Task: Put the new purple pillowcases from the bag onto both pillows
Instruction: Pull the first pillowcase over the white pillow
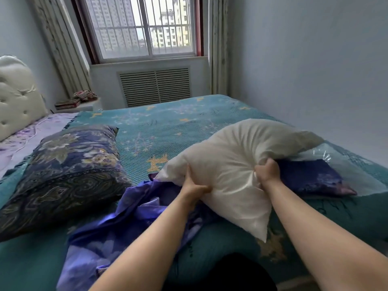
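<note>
A bare white fabric pillow (233, 164) is gripped at its near edge by the left hand (194, 186) and bunched in the right hand (266, 171), above the teal patterned bedspread (159, 131). A loose purple satin pillowcase (117, 223) is spread at 7 o'clock of it, a folded purple pillowcase (310, 177) on a clear plastic bag (361, 175) lies at 3 o'clock, and a dark blue paisley-covered pillow (63, 175) at 9 o'clock.

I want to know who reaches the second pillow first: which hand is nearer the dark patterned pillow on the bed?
Left. The left hand grips the white pillow on the side facing the dark patterned pillow; the right hand grips it farther away.
</note>
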